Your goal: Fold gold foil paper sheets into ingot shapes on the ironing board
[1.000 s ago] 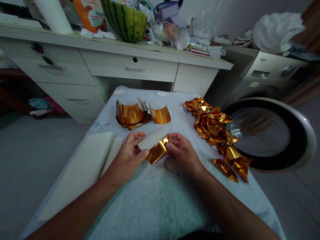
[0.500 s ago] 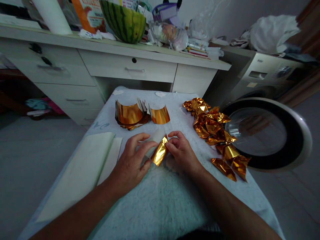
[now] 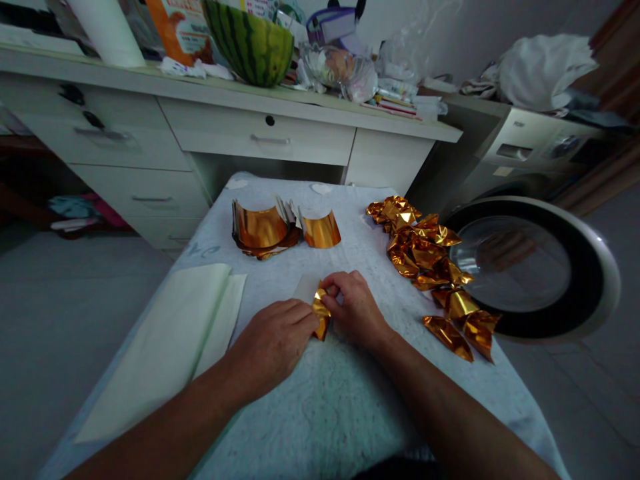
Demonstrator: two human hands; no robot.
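Pressing down on a gold foil sheet (image 3: 321,312), both hands meet at the middle of the cloth-covered desk (image 3: 320,400). The left hand (image 3: 273,340) lies palm down with its fingers curled, the fingertips pushing on the near side of the sheet. The right hand (image 3: 353,308) is closed in a pinch on the far edge, thumb and forefinger gripping a fold of the gold foil. A white backing (image 3: 306,288) of the sheet shows just behind the hands, flat on the cloth.

Farther back on the desk stands a stack of curved gold sheets (image 3: 259,230), with 1 smaller curved gold piece (image 3: 321,229) just beside it on the right. Along the right side of the desk runs a heap of folded gold pieces (image 3: 430,257), trailing toward the near edge, well apart from the hands. On the left lies a pile of pale paper (image 3: 170,333), near the left forearm.

Behind the desk is a white cabinet with drawers (image 3: 260,137), and on its top sit a cut watermelon (image 3: 249,40), a clear glass bowl (image 3: 335,67) and assorted clutter. To the right stands a washing machine (image 3: 530,150) with its round door (image 3: 530,267) swung open beside the desk, and a white cloth (image 3: 545,63) is bundled on top of it.
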